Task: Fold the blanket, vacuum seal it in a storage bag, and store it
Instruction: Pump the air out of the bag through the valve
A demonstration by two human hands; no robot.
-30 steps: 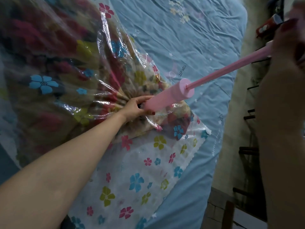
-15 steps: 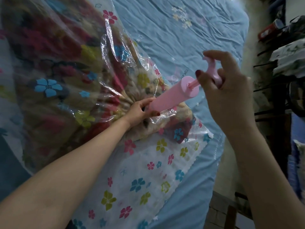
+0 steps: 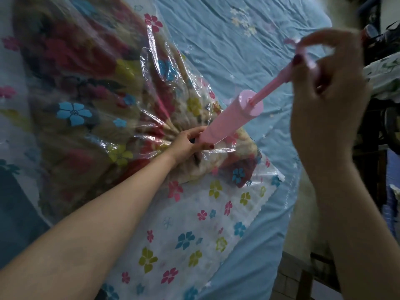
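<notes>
A clear storage bag [image 3: 194,217] printed with coloured flowers lies on the bed, and a folded floral blanket [image 3: 86,100] fills it. The plastic is puckered into tight creases around the spot where a pink hand pump [image 3: 229,118] stands tilted on the bag. My left hand [image 3: 186,144] grips the base of the pump barrel against the bag. My right hand [image 3: 324,87] holds the pump's pink handle, with the rod drawn partly out of the barrel.
A light blue bedsheet [image 3: 249,50] covers the mattress under the bag. The bed's right edge drops to a tiled floor [image 3: 290,278]. Dark shelving with clutter [image 3: 381,61] stands along the right side.
My right hand pushed the pump rod fully in from a long extension, then pulled it partly back out. The left hand stayed at the pump's base.
</notes>
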